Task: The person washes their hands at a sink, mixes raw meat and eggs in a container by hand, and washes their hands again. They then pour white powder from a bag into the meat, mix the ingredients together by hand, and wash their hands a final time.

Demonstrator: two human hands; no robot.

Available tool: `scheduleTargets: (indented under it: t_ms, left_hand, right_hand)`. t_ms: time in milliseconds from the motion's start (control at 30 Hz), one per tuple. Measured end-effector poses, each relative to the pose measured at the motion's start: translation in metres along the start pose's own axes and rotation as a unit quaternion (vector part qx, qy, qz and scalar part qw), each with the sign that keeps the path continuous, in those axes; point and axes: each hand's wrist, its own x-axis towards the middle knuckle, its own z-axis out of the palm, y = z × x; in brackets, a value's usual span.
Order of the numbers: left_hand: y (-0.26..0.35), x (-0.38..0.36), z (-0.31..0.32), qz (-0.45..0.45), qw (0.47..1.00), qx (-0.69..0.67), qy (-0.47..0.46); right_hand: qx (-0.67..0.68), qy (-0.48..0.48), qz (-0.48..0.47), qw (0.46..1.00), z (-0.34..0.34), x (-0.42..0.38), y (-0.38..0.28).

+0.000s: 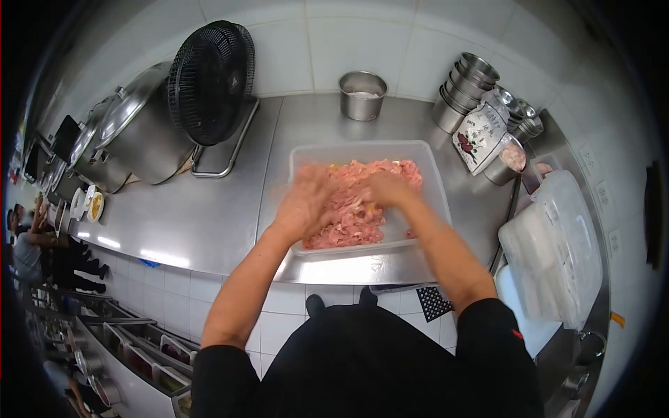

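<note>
A translucent plastic tub [437,188] stands on the steel counter in front of me, holding a heap of sliced raw pink meat [355,226]. My left hand [306,202] is over the left side of the heap, touching it or just above it. Motion smears its fingers. At the back right of the meat is my right hand [390,189], with its fingers blurred and partly hidden behind the hand. Whether either hand grips any meat cannot be made out. Bare tub floor shows at the front right.
A steel pot [363,97] with pale contents stands behind the tub. Stacked steel containers [463,90] and a printed bag [481,136] sit at right, near a plastic bin [557,244]. Large lidded pots [150,132] and a black fan [212,83] are left. People [49,247] stand farther left.
</note>
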Motion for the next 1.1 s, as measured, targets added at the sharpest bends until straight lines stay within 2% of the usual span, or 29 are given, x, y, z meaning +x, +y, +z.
scheduleTargets:
  t_ms: [33, 100, 133, 167, 200, 267, 367, 400, 500, 600, 633, 733, 800, 867, 933, 1033, 1100]
  left_hand:
    - [0.009, 0.001, -0.010, -0.022, 0.995, -0.008, -0.099]
    - [0.028, 0.008, -0.025, -0.063, 0.954, -0.021, -0.291]
    - [0.031, 0.012, -0.010, -0.101, 0.948, -0.018, -0.302]
    - [0.030, 0.016, 0.015, -0.137, 0.940, -0.015, -0.312]
    - [0.035, 0.023, 0.029, -0.171, 0.936, -0.043, -0.304]
    - [0.052, 0.040, 0.049, -0.233, 0.926, -0.126, -0.270]
    - [0.048, 0.058, 0.067, -0.299, 0.874, -0.332, -0.191]
    - [0.040, 0.065, 0.071, -0.317, 0.842, -0.406, -0.160]
    - [0.038, 0.102, 0.000, -0.406, 0.772, -0.423, -0.247]
    - [0.007, 0.111, -0.001, -0.315, 0.850, -0.359, -0.221]
    - [-0.011, 0.104, 0.018, -0.268, 0.906, -0.256, -0.205]
    - [-0.040, 0.080, 0.082, -0.346, 0.898, -0.254, -0.103]
    - [-0.032, 0.094, 0.097, -0.396, 0.811, -0.422, -0.090]
    - [-0.012, 0.109, 0.096, -0.443, 0.693, -0.564, -0.074]
    - [0.006, 0.121, 0.084, -0.484, 0.553, -0.676, -0.059]
    - [-0.005, 0.115, 0.087, -0.414, 0.620, -0.657, -0.108]
    - [0.027, 0.103, 0.039, -0.335, 0.691, -0.625, -0.136]
  right_hand:
    - [0.033, -0.074, 0.044, 0.996, -0.010, -0.004, 0.018]
    - [-0.023, -0.102, 0.037, 0.994, -0.008, -0.022, 0.046]
    - [-0.111, -0.054, -0.012, 0.992, 0.006, -0.041, 0.052]
    - [-0.139, -0.031, -0.034, 0.989, 0.024, -0.044, 0.054]
    - [-0.168, -0.008, -0.053, 0.984, 0.042, -0.047, 0.055]
    - [-0.108, -0.014, -0.043, 0.993, 0.096, -0.008, 0.056]
    - [0.139, -0.001, -0.016, 0.990, 0.068, -0.005, 0.019]
    - [0.146, 0.020, -0.002, 0.989, 0.058, -0.007, 0.024]
    - [0.184, 0.080, 0.060, 0.978, 0.017, 0.004, 0.066]
    - [0.152, 0.032, 0.091, 0.984, 0.011, 0.028, 0.115]
    - [0.136, 0.016, 0.088, 0.987, 0.013, 0.038, 0.121]
    - [0.114, -0.020, 0.078, 0.990, 0.026, 0.065, 0.115]
    - [0.147, 0.128, 0.047, 0.980, 0.066, 0.107, 0.104]
    - [0.288, 0.175, 0.025, 0.941, 0.069, 0.110, 0.075]
    - [0.524, 0.117, 0.012, 0.843, 0.053, 0.091, 0.053]
    - [0.543, 0.027, -0.008, 0.839, 0.013, 0.056, 0.052]
    - [0.509, 0.029, -0.026, 0.860, 0.010, 0.044, 0.076]
